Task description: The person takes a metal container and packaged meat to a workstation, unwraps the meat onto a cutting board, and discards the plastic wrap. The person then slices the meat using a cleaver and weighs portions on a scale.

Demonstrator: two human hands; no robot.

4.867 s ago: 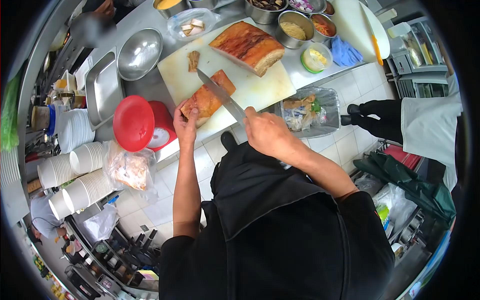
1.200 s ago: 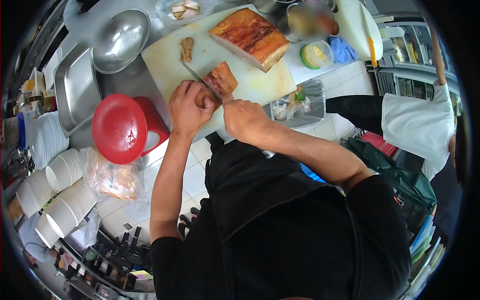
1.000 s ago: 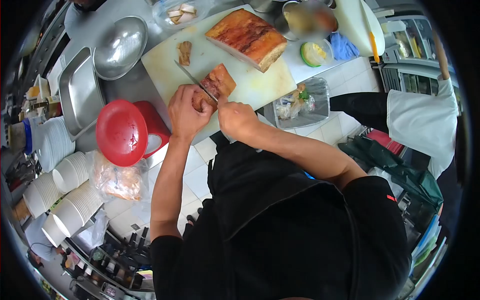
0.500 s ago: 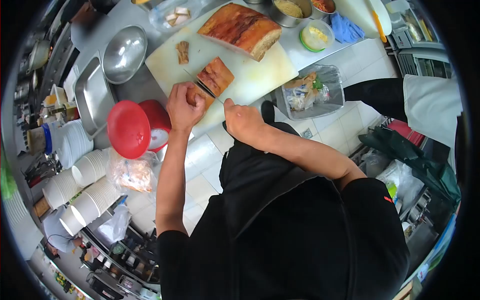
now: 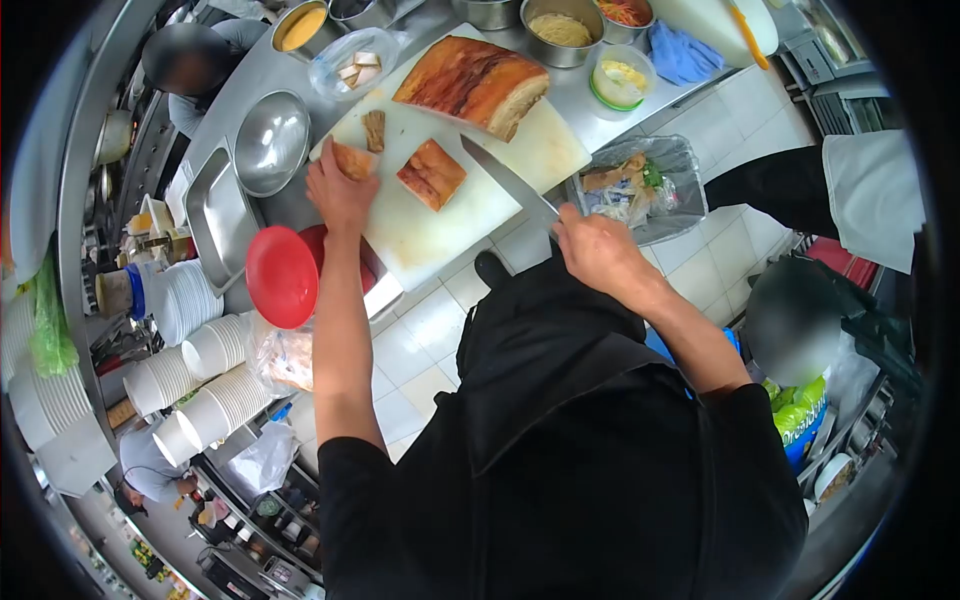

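Note:
My left hand [image 5: 342, 195] grips a cut piece of pork belly [image 5: 355, 160] at the left side of the white cutting board [image 5: 425, 245]. My right hand [image 5: 600, 250] is closed round the handle of a knife [image 5: 512, 180], whose blade lies over the board's right part, pointing up and left. Between the hands rests another squarish piece of pork belly [image 5: 432, 174] with browned skin. A large slab of pork belly [image 5: 470, 78] sits at the far side of the board. One small brown strip of meat [image 5: 374, 130] lies near my left fingers.
Left of the board are a steel bowl [image 5: 271, 145], a steel tray [image 5: 197, 215] and a red bowl [image 5: 283, 277]. Several food containers line the back, near a blue cloth [image 5: 685, 53]. A lined waste bin [image 5: 690, 212] stands at right. Other people are nearby, one at upper left [image 5: 185, 70].
My left hand has carried the cut piece leftward, away from the other piece. My right hand has drawn the knife out to the right, and its blade now shows.

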